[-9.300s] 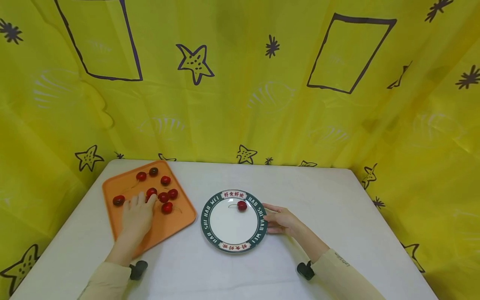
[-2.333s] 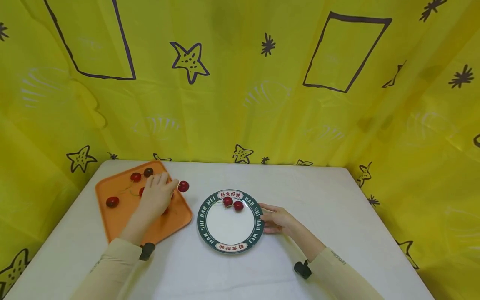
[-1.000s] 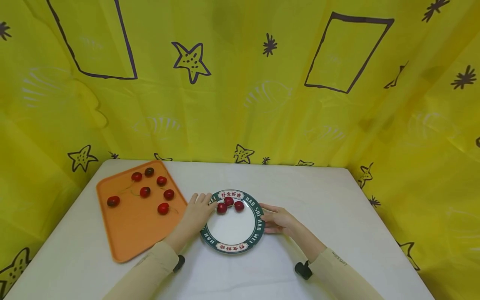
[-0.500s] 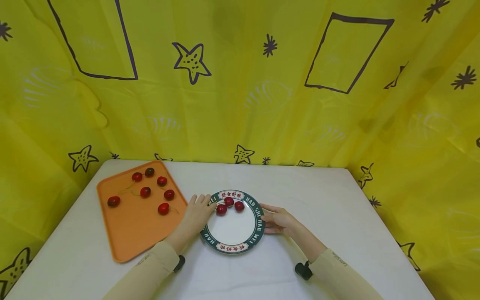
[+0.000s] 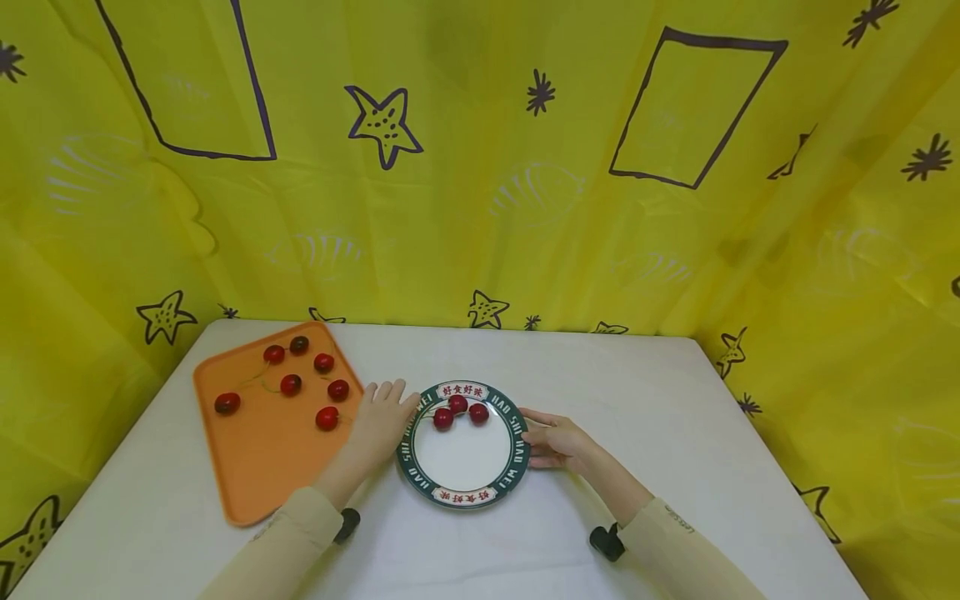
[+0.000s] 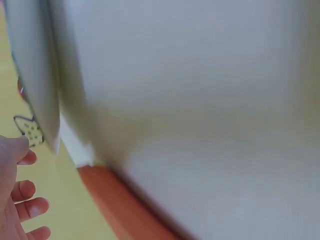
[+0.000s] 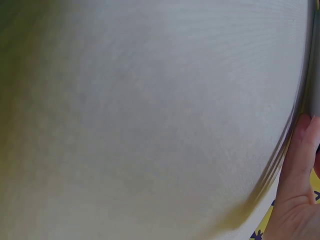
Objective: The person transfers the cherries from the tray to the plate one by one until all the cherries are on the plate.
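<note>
In the head view a round plate (image 5: pixel 461 462) with a dark green lettered rim lies mid-table. Three red cherries (image 5: pixel 443 418) with stems sit together on its upper part. My right hand (image 5: pixel 561 442) holds the plate's right rim, with the thumb at the edge. My left hand (image 5: pixel 378 421) is over the gap between the plate's left rim and the tray, its fingers loosely bent around nothing. In the left wrist view, the left hand (image 6: pixel 17 195) shows no cherry in its fingers. An orange tray (image 5: pixel 262 467) to the left bears several cherries (image 5: pixel 291 384).
A white cloth (image 5: pixel 600 375) covers the table. Yellow curtains (image 5: pixel 450 225) with dark star drawings stand behind it and along both sides. Black wrist cameras (image 5: pixel 606 542) hang under both sleeves.
Across the earlier frames my left hand brings two more cherries from the tray to the plate. Since half a second ago it has let go of the last one and drawn left. My right hand stays put.
</note>
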`<action>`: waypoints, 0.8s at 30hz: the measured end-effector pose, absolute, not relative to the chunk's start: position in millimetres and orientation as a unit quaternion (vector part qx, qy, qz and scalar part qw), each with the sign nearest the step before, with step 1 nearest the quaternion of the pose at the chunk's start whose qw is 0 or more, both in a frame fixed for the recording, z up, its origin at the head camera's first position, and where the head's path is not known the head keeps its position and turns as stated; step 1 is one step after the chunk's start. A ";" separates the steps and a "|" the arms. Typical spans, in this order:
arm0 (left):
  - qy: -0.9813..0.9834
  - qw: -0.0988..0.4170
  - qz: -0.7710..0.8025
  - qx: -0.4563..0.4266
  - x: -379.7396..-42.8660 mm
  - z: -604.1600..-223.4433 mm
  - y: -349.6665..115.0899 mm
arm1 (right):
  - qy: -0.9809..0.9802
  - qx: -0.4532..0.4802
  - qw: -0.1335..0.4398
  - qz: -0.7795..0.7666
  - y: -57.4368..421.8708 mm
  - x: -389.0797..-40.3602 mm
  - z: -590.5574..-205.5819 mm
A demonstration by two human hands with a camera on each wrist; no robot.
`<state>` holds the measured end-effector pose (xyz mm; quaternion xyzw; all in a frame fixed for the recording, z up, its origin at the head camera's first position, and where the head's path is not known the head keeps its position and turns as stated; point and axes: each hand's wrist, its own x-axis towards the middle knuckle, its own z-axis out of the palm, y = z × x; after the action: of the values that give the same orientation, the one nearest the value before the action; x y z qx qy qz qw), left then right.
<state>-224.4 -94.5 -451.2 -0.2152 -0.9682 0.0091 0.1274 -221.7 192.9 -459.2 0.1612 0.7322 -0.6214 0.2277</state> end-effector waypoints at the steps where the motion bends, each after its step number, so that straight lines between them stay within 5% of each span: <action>1: -0.969 0.127 0.010 -0.211 -224.7 -449.9 -97.8 | 0.733 0.163 0.228 -0.621 192.8 -221.7 -459.1; 15: -0.973 0.153 0.026 -0.168 -228.6 -435.1 -158.3 | 0.731 0.159 0.232 -0.621 192.8 -219.9 -457.7; 24: -0.986 0.116 0.013 -0.122 -232.3 -431.3 -206.8 | 0.733 0.165 0.227 -0.620 191.5 -220.4 -457.2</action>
<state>-232.3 -206.8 -431.3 -0.1222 -0.9856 0.0127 0.1163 -220.4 191.5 -457.2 0.1649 0.7330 -0.6196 0.2272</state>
